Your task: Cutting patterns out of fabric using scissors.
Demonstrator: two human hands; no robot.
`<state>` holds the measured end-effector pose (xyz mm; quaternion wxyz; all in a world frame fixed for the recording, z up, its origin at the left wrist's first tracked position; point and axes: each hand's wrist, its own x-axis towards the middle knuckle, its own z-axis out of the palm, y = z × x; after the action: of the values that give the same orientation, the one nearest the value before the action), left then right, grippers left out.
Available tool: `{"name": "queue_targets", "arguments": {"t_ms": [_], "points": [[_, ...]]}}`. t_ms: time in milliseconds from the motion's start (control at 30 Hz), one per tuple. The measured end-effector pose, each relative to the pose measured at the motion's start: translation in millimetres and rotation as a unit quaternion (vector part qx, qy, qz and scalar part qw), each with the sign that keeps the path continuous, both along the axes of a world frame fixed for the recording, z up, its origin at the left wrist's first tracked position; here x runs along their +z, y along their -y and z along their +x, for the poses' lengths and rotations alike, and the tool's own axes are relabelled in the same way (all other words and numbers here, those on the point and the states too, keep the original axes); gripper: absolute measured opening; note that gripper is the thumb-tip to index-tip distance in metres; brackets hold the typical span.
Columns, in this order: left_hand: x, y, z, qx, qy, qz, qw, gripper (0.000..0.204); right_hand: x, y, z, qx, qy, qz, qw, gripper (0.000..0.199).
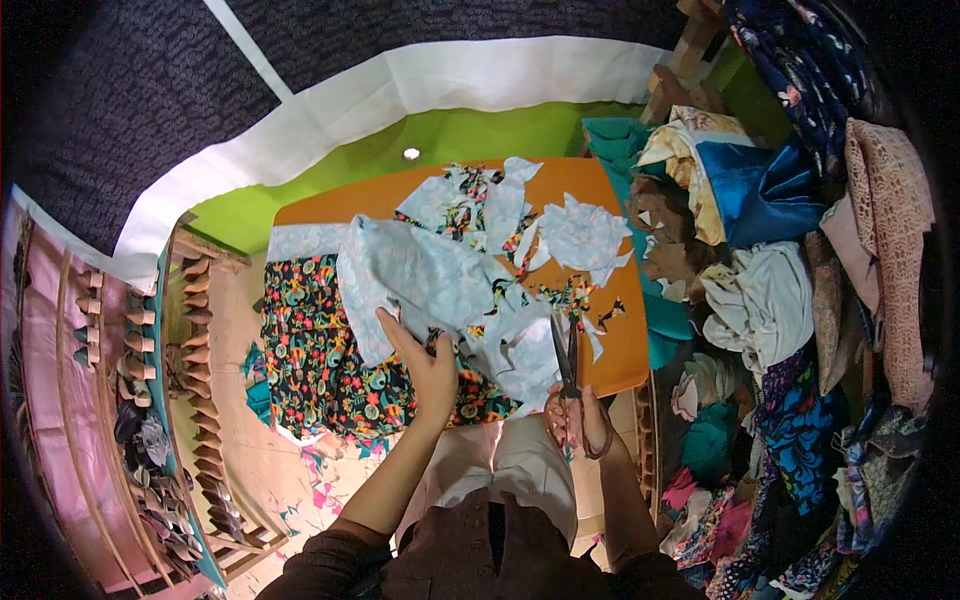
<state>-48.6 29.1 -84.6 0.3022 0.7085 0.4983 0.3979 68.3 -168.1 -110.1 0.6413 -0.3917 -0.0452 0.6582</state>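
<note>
My right hand [581, 424] grips a pair of dark scissors [568, 368] by the handle loops, blades pointing away from me and slightly apart. They stand at the right edge of a crumpled pale fabric piece [425, 270] showing its light underside. Against this piece rests my left hand [430, 375], thumb and forefinger spread apart; its other fingers are hard to make out. Under it lies black floral-print fabric [320, 340] with red, orange and green figures, hanging over the near left table edge. Cut scraps [582, 236] lie beyond the scissors.
The orange table [625, 350] carries the fabric. Heaped cloths [760, 300] line the right side, some hanging. Wooden racks with shoe-shaped forms [200, 380] stand at left. A dark curtain with a white border [400, 85] spans the far side. Small scraps [325, 480] litter the floor.
</note>
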Motion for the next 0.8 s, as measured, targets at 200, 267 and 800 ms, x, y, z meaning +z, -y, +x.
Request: {"name": "queue_targets", "arguments": {"t_ms": [200,267,800], "points": [[8.5,17.2,34.2,-0.257,-0.19,0.095,0.943,0.055,3.4,-3.9,17.2,-0.052,-0.009,-0.067,0.996,0.052],[-2.1,19.8,42.6,-0.291,-0.273,0.146,0.905,0.051,9.0,-8.8,24.4,-0.052,-0.014,-0.078,0.995,0.047],[68.6,-3.3,53.6,-0.331,-0.168,0.301,0.878,0.035,41.9,-25.5,85.8,0.021,0.066,-0.083,0.994,0.032]]}}
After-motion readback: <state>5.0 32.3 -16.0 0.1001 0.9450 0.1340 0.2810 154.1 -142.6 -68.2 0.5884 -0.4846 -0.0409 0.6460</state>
